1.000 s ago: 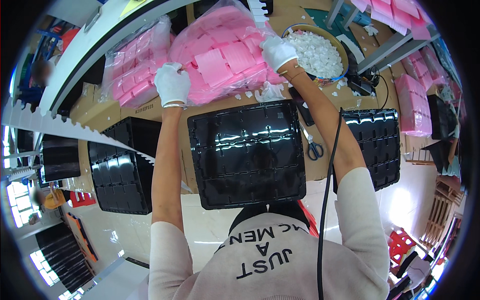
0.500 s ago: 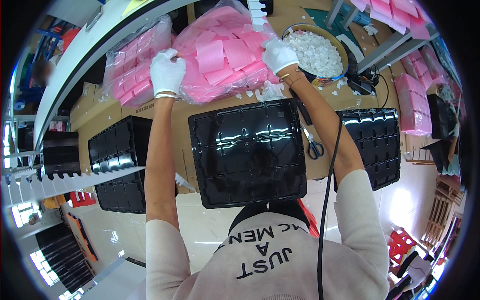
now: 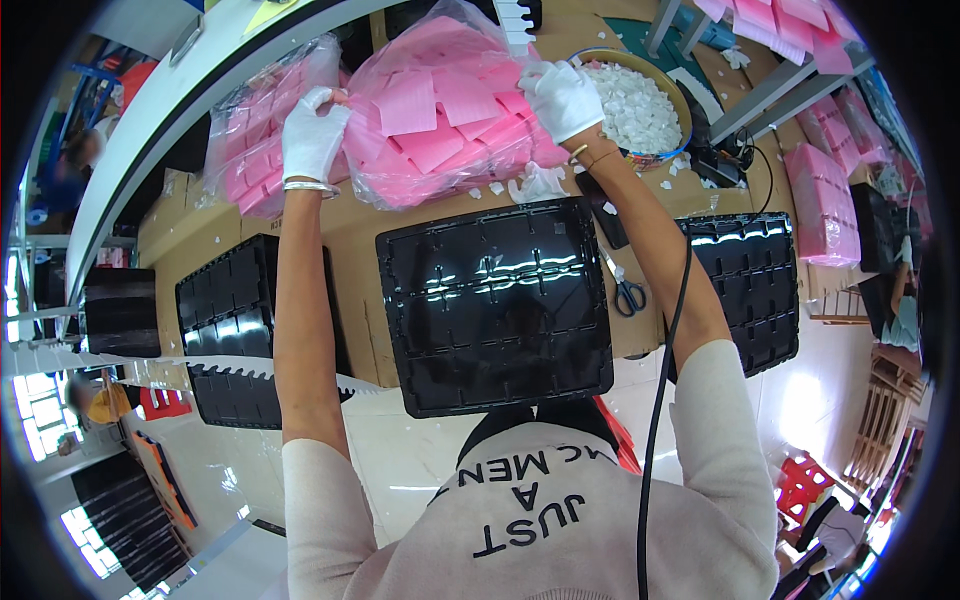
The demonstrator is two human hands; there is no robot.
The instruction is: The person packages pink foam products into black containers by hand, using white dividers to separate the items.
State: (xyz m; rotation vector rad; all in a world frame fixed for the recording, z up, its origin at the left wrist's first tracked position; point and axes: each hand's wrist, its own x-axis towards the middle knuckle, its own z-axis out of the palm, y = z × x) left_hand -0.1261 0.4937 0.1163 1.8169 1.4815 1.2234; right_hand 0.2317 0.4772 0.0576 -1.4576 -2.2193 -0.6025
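Observation:
A large clear plastic bag (image 3: 375, 185) full of pink foam pouches (image 3: 435, 105) lies at the far side of the table. At its left edge is my left hand (image 3: 314, 138), in a white glove, its fingers closed on the plastic. My right hand (image 3: 562, 103), also gloved, is closed at the bag's upper right edge, beside a round tub (image 3: 688, 130) of white scraps; its fingertips are partly hidden. Directly before me rests a glossy black plastic tray (image 3: 500, 310) with a ribbed surface. Scissors (image 3: 628, 292) and a dark flat object (image 3: 608, 215) lie to its right.
More black trays stand at left (image 3: 225, 320) and right (image 3: 750, 290). Another bag of pink pouches (image 3: 260, 150) sits left of the large one. A black cable (image 3: 655, 440) hangs past my right arm. Metal shelf posts (image 3: 770, 105) rise at the back right.
My left hand has moved left and slightly up, and my right hand a little up. Between them the bag is spread wider, and the pink pouches inside have shifted.

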